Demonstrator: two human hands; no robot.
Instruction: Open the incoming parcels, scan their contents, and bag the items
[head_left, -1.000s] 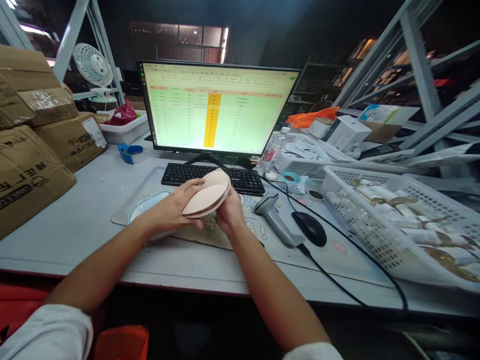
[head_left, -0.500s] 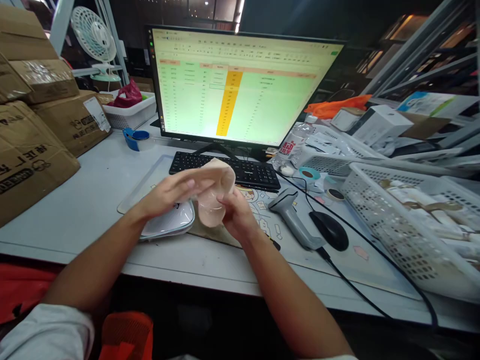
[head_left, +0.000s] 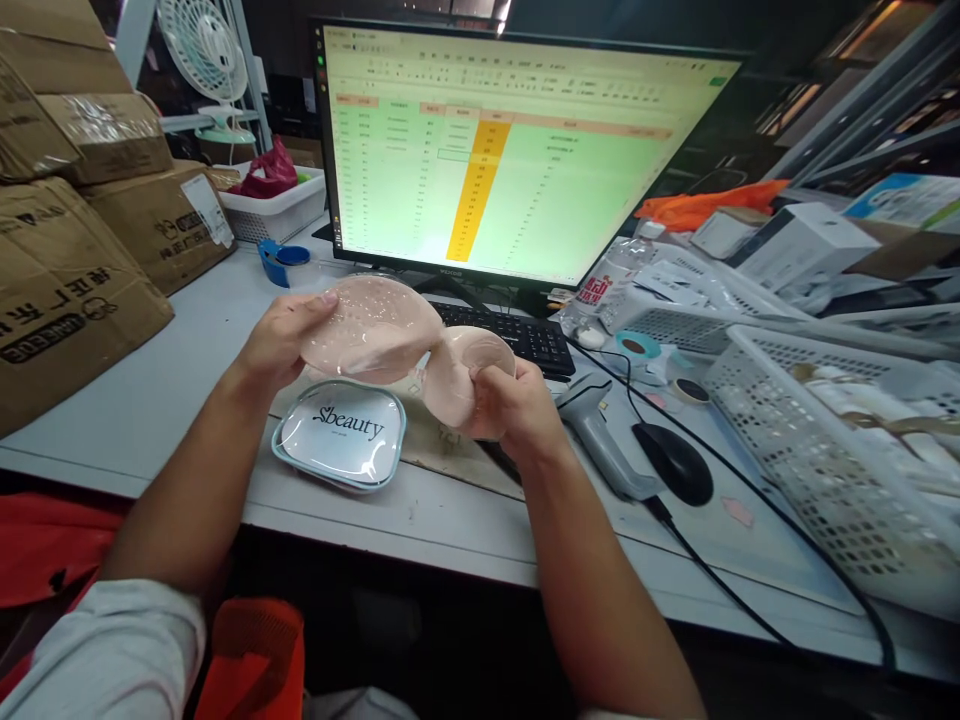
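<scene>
Pink-beige, glossy, soft-looking two-cup piece (head_left: 401, 335) hangs in the air between my hands, over the desk (head_left: 450, 540). My left hand (head_left: 281, 335) is nearly closed, pinching the outer rim of one cup, thumb on top; my right hand (head_left: 525, 410) has its thumb pressed into the other cup, its fingers curled around it and partly hidden. I'd judge the spreading only partly done: the left cup lies broad, while the right one is curled and not yet flattened. Below my left hand, the white, rounded case with a pale-blue edge (head_left: 341, 435) looks closed on the desk. The piece's long axis runs from hand to hand, dipping toward my right; the left cup's shiny, speckled side faces up toward me.
</scene>
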